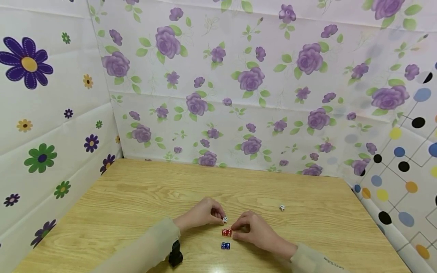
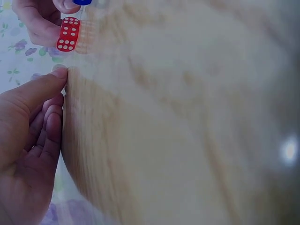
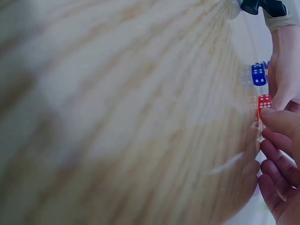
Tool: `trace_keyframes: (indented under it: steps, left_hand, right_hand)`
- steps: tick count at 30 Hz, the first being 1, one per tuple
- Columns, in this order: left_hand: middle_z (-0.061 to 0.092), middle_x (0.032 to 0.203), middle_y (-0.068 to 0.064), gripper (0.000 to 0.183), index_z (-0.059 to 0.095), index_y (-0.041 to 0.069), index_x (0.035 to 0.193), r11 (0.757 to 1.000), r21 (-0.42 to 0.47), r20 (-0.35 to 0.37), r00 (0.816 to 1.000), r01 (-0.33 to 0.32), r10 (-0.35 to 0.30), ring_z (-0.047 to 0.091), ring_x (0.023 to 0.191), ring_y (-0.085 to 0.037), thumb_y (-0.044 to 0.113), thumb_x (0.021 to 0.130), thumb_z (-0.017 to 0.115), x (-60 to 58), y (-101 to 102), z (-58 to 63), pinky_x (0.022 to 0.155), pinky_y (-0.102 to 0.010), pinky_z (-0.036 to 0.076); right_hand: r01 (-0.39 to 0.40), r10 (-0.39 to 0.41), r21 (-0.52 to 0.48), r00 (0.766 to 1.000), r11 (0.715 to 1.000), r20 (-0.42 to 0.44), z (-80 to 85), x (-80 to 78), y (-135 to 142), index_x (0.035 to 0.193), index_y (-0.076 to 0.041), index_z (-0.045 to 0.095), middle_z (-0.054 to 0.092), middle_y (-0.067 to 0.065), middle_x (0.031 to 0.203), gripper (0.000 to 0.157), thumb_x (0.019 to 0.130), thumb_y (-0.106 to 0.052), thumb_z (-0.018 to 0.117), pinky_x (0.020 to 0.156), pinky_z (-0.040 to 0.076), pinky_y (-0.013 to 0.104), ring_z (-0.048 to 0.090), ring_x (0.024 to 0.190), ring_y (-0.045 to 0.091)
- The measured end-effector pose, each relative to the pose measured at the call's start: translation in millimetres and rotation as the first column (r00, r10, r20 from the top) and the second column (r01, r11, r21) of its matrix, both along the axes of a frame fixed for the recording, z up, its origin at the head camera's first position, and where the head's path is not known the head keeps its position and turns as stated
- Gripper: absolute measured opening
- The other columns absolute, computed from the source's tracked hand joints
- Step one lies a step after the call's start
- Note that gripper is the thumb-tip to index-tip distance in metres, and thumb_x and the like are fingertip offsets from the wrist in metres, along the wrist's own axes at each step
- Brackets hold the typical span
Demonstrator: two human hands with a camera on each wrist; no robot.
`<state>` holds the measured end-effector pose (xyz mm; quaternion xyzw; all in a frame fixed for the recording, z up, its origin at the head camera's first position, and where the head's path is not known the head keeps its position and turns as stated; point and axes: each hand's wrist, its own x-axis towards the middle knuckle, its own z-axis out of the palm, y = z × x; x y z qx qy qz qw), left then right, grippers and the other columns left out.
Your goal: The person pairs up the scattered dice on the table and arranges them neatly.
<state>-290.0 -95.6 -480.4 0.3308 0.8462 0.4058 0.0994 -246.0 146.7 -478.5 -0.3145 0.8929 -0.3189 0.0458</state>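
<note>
Two red dice (image 1: 227, 232) sit side by side on the wooden table. My right hand (image 1: 254, 232) is at their right end, thumb and index fingertips curled around the nearer red die. In the right wrist view the thumb overlaps the red die (image 3: 264, 102). Just beyond the red pair, my left hand (image 1: 204, 215) pinches a white die (image 1: 225, 219) between thumb and fingers. That die is hidden in the left wrist view, where the red dice (image 2: 69, 34) stand past the left thumb. Nearer to me lie two blue dice (image 1: 225, 245) side by side.
Another white die (image 1: 282, 207) lies on the table (image 1: 153, 189) farther back to the right. A black device (image 1: 175, 256) is at the left cuff. Patterned cloth walls (image 1: 218, 94) border the table's back and sides.
</note>
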Motion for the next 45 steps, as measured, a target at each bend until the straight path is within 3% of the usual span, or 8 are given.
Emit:
trace_keyframes:
  steps: [8, 14, 21, 29, 36, 45]
  left_hand:
    - [0.072, 0.084, 0.001, 0.007, 0.076, 0.013, 0.088, 1.0, 0.001, 0.007, 1.0, -0.008, 0.008, 0.06, 0.069, 0.002, 0.013, 0.083, 0.08, 0.9, 0, -0.6, 0.064, -0.016, 0.052]
    - [0.072, 0.085, 0.001, 0.007, 0.076, 0.014, 0.088, 1.0, 0.0, 0.026, 1.0, -0.014, 0.014, 0.06, 0.069, 0.0, 0.014, 0.083, 0.08, 0.6, 0, -0.8, 0.064, -0.017, 0.052]
    - [0.072, 0.084, 0.001, 0.006, 0.076, 0.014, 0.088, 1.0, 0.007, 0.004, 1.0, -0.016, 0.016, 0.06, 0.069, 0.0, 0.015, 0.083, 0.08, 0.5, -1, -2.7, 0.064, -0.017, 0.052]
    - [0.071, 0.084, 0.002, 0.007, 0.076, 0.014, 0.087, 1.0, 0.008, -0.008, 1.0, -0.015, 0.015, 0.06, 0.069, 0.001, 0.015, 0.082, 0.08, -0.2, -1, -4.7, 0.064, -0.017, 0.052]
    - [0.071, 0.084, 0.002, 0.007, 0.075, 0.016, 0.087, 1.0, -0.005, 0.007, 1.0, -0.022, 0.022, 0.06, 0.069, 0.001, 0.016, 0.082, 0.08, 0.1, 0, -3.1, 0.064, -0.017, 0.052]
    - [0.072, 0.085, 0.001, 0.007, 0.075, 0.014, 0.088, 1.0, 0.002, 0.023, 0.999, -0.022, 0.022, 0.06, 0.069, -0.001, 0.015, 0.083, 0.08, 0.9, 0, -1.8, 0.064, -0.017, 0.052]
  right_hand:
    - [-0.02, 0.02, -0.017, 0.999, 1.0, -0.036, 5.4, -8.3, 17, 0.1, -0.022, 0.077, 0.071, -0.011, 0.097, 0.018, 0.084, -0.03, 0.079, 0.078, 0.049, 0.023, 0.058, 0.093, 0.008]
    - [0.066, -0.066, -0.01, 0.991, 0.998, -0.116, 18.1, -19.4, 36, 0.099, -0.017, 0.077, 0.07, -0.009, 0.098, 0.016, 0.084, -0.022, 0.08, 0.076, 0.054, 0.03, 0.059, 0.093, 0.017]
    - [0.134, -0.126, 0.016, 0.961, 0.991, -0.245, 25.9, -36.3, 67, 0.101, -0.018, 0.077, 0.07, -0.006, 0.101, 0.017, 0.084, -0.02, 0.079, 0.074, 0.054, 0.035, 0.06, 0.094, 0.019]
    - [0.211, -0.179, 0.06, 0.925, 0.976, -0.336, 21.1, -48.6, 113, 0.105, -0.016, 0.076, 0.067, -0.004, 0.103, 0.021, 0.084, -0.015, 0.078, 0.078, 0.054, 0.04, 0.059, 0.097, 0.021]
    - [0.231, -0.188, 0.125, 0.94, 0.965, -0.283, 14.5, -53.1, 138, 0.104, -0.018, 0.077, 0.065, -0.004, 0.1, 0.019, 0.086, -0.017, 0.077, 0.083, 0.053, 0.045, 0.059, 0.097, 0.02]
    - [0.225, -0.179, 0.169, 0.952, 0.96, -0.248, 9.7, -58.9, 151, 0.104, -0.021, 0.076, 0.065, -0.008, 0.098, 0.02, 0.084, -0.019, 0.079, 0.082, 0.051, 0.04, 0.058, 0.096, 0.019]
